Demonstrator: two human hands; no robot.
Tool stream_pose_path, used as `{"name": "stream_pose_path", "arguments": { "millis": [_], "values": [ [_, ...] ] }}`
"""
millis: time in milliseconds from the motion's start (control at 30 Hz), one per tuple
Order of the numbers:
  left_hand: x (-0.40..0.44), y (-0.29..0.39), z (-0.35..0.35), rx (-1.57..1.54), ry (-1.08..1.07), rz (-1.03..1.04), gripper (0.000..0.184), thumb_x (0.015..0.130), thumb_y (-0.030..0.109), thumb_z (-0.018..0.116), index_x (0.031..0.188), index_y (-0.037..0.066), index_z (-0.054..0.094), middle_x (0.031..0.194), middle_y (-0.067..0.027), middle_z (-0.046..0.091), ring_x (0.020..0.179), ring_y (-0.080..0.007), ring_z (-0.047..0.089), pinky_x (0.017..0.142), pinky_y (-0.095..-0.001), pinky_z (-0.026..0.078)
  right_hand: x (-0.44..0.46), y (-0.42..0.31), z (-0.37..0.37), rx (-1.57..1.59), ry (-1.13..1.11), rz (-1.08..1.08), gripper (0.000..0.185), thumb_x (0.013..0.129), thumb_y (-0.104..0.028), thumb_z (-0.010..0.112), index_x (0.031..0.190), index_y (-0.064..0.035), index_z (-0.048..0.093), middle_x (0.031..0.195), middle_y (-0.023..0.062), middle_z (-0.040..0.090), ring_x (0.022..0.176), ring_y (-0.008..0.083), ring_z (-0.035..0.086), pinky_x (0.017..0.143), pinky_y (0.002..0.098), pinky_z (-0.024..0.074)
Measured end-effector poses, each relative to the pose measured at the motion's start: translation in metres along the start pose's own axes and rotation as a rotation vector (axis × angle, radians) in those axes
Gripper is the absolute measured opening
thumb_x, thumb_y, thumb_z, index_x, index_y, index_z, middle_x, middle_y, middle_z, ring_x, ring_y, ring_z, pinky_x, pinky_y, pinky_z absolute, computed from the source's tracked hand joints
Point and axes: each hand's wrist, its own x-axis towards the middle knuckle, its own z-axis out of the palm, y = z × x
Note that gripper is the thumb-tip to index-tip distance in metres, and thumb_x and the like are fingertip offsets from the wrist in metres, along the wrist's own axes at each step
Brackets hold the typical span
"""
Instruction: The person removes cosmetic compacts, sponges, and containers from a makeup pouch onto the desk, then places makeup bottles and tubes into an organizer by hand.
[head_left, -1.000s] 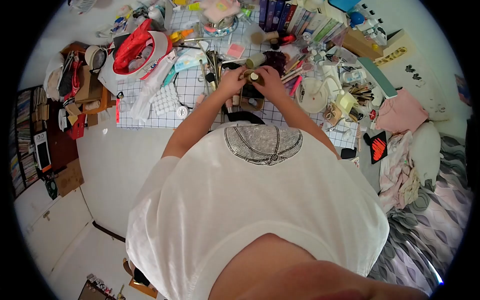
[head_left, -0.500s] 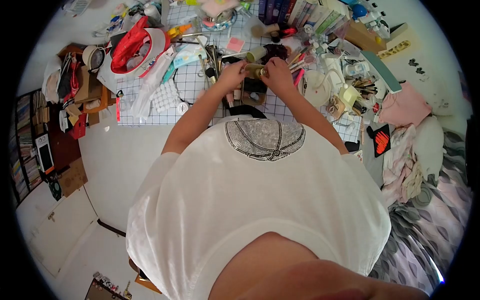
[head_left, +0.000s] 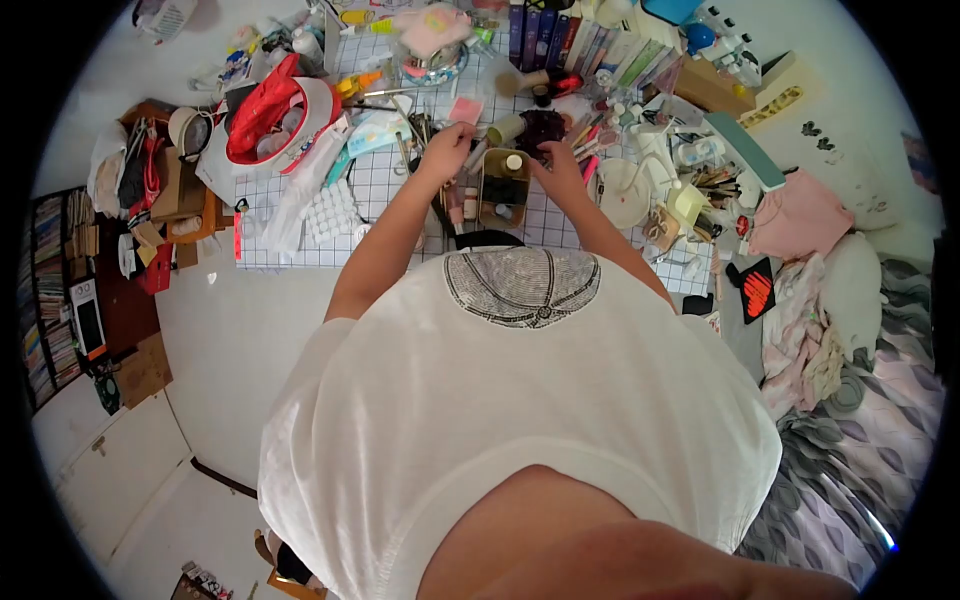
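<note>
A small brown box with upright sides stands near the front edge of the gridded table; a bottle with a pale cap and other small items are inside. My left hand is beyond the box's left side, above brushes and slim tools, with its fingers loosely bent and nothing visible in them. At the box's upper right is my right hand, fingers slightly apart, close to a dark purple bundle. A greenish cylinder lies behind the box, between my hands.
To the left are a red-and-white bag, a clear plastic bag and a white bubbled sheet. On the right are a round white dish, a pale green cup and brushes. Books stand at the back.
My hands have moved apart from the small olive-brown item they held together over the box. The box's opening and the pale-capped bottle now show between them.
</note>
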Motion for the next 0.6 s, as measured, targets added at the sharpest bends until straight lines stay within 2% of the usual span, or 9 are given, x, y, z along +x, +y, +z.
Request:
{"name": "stream_pose_path", "arguments": {
  "millis": [67,167,233,300,333,433,467,567,600],
  "values": [
    [0.002,0.023,-0.003,0.052,0.04,0.001,0.022,0.078,0.009,0.05,0.098,0.003,0.057,0.088,-0.0152,0.061,0.08,-0.0279,0.06,0.07,-0.0328,0.046,0.014,0.004,-0.005,-0.021,0.047,0.007,0.036,0.074,-0.019,0.062,0.102,0.0005,0.05,0.1,0.0187,0.049,0.09,0.032,0.052,0.079,0.0383,0.0423],
    [0.023,0.028,0.005,0.122,0.073,0.253,0.022,0.077,0.008,0.05,0.097,0.002,0.057,0.088,-0.0149,0.061,0.081,-0.0274,0.06,0.071,-0.0328,0.046,0.041,0.007,-0.014,-0.093,0.113,-0.015,0.035,0.075,-0.016,0.06,0.104,0.001,0.048,0.101,0.0182,0.048,0.089,0.0319,0.052,0.077,0.0388,0.0426],
    [0.041,0.04,0.012,0.11,0.018,0.22,0.023,0.077,0.009,0.05,0.098,0.002,0.057,0.091,-0.0144,0.061,0.083,-0.0262,0.059,0.073,-0.0321,0.045,0.065,0.009,-0.012,-0.049,0.164,-0.035,0.036,0.075,-0.014,0.059,0.106,0.0009,0.047,0.102,0.0179,0.047,0.089,0.0319,0.052,0.077,0.039,0.0429],
    [0.06,0.045,0.02,0.147,-0.039,0.231,0.026,0.078,0.007,0.049,0.102,0.003,0.057,0.091,-0.013,0.06,0.083,-0.0234,0.058,0.074,-0.0298,0.044,0.086,0.011,-0.012,-0.128,0.08,0.038,0.041,0.075,-0.012,0.059,0.111,0.0003,0.044,0.11,0.0181,0.045,0.09,0.0331,0.052,0.075,0.0401,0.0439],
    [0.072,0.043,0.026,0.148,-0.077,0.266,0.029,0.077,0.005,0.048,0.105,0.003,0.056,0.096,-0.0153,0.059,0.087,-0.0267,0.057,0.076,-0.0306,0.044,0.094,0.013,-0.009,-0.156,0.056,0.053,0.042,0.075,-0.011,0.059,0.111,0.0002,0.043,0.112,0.0181,0.044,0.091,0.0336,0.052,0.075,0.0403,0.0442],
    [0.096,0.039,0.047,0.178,-0.13,0.282,0.027,0.072,0.005,0.049,0.097,0.002,0.06,0.097,-0.0173,0.058,0.095,-0.0329,0.052,0.082,-0.0371,0.042,0.113,0.023,0.003,-0.269,0.004,0.045,0.048,0.072,-0.01,0.061,0.114,0.0002,0.039,0.117,0.0182,0.042,0.094,0.0356,0.052,0.073,0.0406,0.0465],
    [0.113,0.014,0.058,0.251,-0.113,0.447,0.036,0.071,0.003,0.048,0.106,0.005,0.056,0.104,-0.0164,0.056,0.099,-0.0335,0.051,0.084,-0.0373,0.042,0.115,0.025,0.005,-0.314,-0.007,0.056,0.049,0.072,-0.009,0.061,0.114,0.0001,0.039,0.117,0.0181,0.042,0.094,0.0357,0.052,0.072,0.0406,0.0469],
    [0.126,0.008,0.073,0.28,0.025,0.452,0.045,0.072,0.004,0.049,0.117,0.007,0.047,0.114,-0.0162,0.052,0.103,-0.0336,0.049,0.085,-0.0381,0.042,0.123,0.034,0.008,-0.375,-0.033,0.069,0.049,0.071,-0.009,0.062,0.114,-0.0022,0.039,0.115,0.0176,0.042,0.092,0.0361,0.053,0.071,0.0406,0.0476],
    [0.129,0.014,0.07,0.323,-0.039,0.388,0.047,0.072,0.005,0.05,0.119,0.007,0.045,0.116,-0.0164,0.05,0.104,-0.0335,0.049,0.085,-0.0383,0.042,0.123,0.03,0.007,-0.382,-0.028,0.065,0.048,0.071,-0.01,0.062,0.113,-0.0033,0.039,0.113,0.0174,0.043,0.092,0.0363,0.052,0.072,0.0411,0.0471]
  ]
}}
